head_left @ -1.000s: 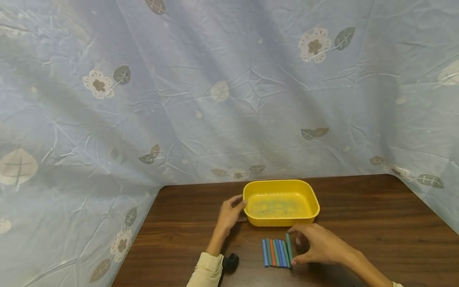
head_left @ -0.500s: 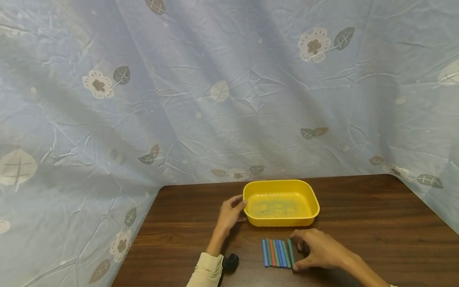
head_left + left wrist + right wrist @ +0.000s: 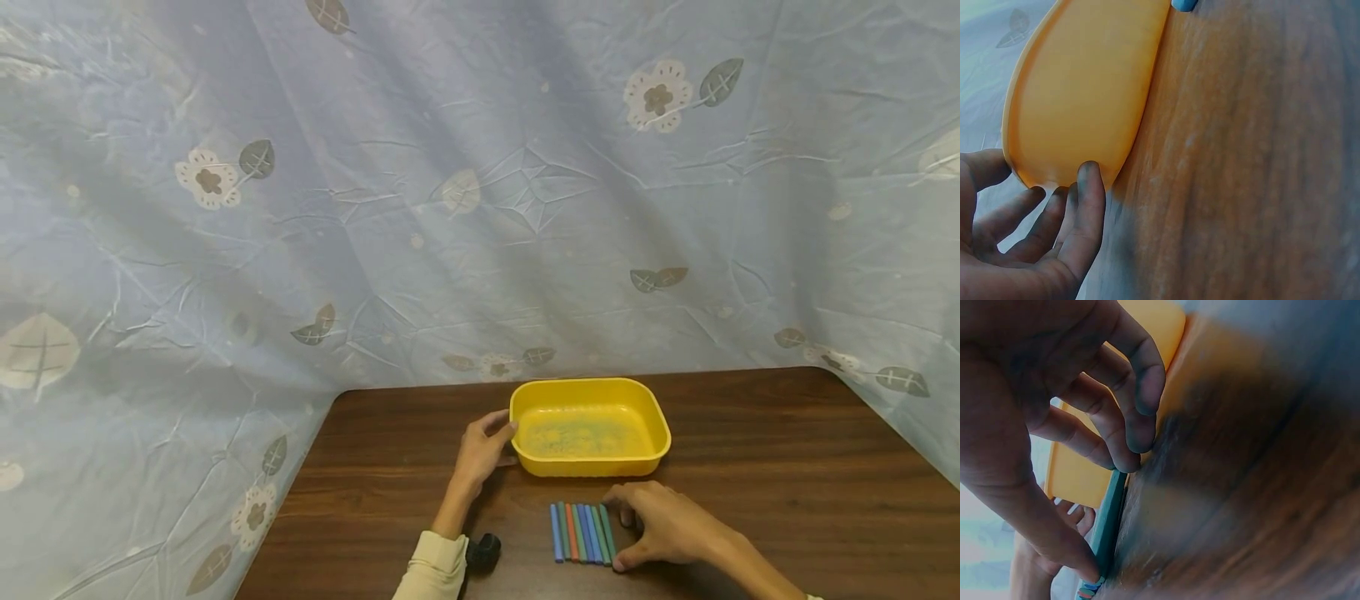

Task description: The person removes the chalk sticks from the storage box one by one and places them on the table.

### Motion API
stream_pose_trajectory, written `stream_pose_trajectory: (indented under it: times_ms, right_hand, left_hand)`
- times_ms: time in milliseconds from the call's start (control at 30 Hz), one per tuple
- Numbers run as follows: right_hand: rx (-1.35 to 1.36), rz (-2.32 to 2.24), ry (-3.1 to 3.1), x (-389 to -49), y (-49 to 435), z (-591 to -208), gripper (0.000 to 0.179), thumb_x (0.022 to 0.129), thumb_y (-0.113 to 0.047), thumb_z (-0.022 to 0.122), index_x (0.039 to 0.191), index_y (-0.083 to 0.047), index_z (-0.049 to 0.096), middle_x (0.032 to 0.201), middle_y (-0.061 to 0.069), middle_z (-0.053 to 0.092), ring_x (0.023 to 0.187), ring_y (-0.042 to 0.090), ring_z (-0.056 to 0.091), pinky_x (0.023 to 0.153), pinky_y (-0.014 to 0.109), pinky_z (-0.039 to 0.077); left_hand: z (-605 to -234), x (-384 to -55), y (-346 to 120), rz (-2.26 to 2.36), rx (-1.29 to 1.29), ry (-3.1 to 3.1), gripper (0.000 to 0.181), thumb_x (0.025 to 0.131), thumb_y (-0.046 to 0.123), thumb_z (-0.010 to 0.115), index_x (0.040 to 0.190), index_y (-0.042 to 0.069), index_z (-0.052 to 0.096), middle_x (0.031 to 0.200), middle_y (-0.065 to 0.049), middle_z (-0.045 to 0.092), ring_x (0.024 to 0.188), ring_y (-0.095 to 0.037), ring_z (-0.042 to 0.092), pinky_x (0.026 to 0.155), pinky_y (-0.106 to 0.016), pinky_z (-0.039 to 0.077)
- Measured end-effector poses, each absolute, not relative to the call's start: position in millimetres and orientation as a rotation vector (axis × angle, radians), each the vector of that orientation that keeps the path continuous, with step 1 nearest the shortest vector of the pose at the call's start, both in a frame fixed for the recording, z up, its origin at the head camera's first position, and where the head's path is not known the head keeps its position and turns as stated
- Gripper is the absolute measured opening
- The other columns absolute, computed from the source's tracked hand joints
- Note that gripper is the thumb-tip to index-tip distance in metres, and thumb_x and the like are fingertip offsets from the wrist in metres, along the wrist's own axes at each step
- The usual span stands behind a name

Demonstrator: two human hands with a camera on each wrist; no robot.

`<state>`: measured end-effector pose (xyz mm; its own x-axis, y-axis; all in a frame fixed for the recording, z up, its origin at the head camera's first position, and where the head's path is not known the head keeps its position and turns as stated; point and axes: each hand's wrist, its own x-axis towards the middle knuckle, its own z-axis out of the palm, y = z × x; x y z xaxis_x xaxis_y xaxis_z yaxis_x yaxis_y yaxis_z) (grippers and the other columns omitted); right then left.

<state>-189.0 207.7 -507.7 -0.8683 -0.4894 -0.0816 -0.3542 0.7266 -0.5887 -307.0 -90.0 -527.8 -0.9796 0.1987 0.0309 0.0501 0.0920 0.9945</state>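
Note:
A row of chalk sticks, blue, green and one red stick [image 3: 573,532], lies side by side on the brown table. At its right end, my right hand [image 3: 671,525] pinches a green chalk stick [image 3: 607,533] lengthwise, thumb at the near end and a fingertip at the far end. The right wrist view shows this green chalk stick [image 3: 1107,522] low along the table, my other fingers curving above the wood. My left hand [image 3: 477,450] rests its fingertips against the left end of a yellow basin [image 3: 588,467]. In the left wrist view, those fingertips [image 3: 1090,175] touch its outer wall.
Bluish-green smudges mark the basin's floor, just behind the chalk row. A black device [image 3: 483,552] sits at the left sleeve cuff [image 3: 435,562]. A pale patterned curtain [image 3: 450,208] hangs behind and beside the table [image 3: 772,467].
My right hand has brought the green chalk stick slightly nearer to me and down against the row's right end, its ends now roughly level with the others. The left hand and basin stay put.

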Motion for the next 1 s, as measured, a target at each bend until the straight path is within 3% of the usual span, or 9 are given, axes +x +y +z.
stream_pose_trajectory:
  times_ms: [667, 1000]
  right_hand:
    - [-0.728, -0.851, 2.712, -191.5, 207.1, -517.4, 0.071, 0.078, -0.051, 0.095, 0.132, -0.013, 0.068, 0.099, -0.006, 0.064, 0.085, 0.001, 0.055, 0.069, 0.025, 0.053]
    - [-0.726, -0.879, 2.728, -191.3, 211.6, -512.6, 0.066, 0.082, -0.054, 0.091, 0.131, -0.015, 0.07, 0.105, -0.004, 0.068, 0.092, 0.004, 0.061, 0.075, 0.026, 0.059]
  left_hand:
    - [-533.2, -310.4, -89.8, 2.044, 0.264, 2.228, 0.049, 0.106, 0.02, 0.067, 0.149, -0.003, 0.059, 0.137, -0.029, 0.068, 0.11, -0.043, 0.076, 0.079, -0.051, 0.071]
    - [-536.6, -311.9, -89.9, 2.051, 0.263, 2.236, 0.047, 0.106, 0.019, 0.067, 0.147, -0.004, 0.061, 0.134, -0.03, 0.069, 0.111, -0.042, 0.075, 0.078, -0.052, 0.071]
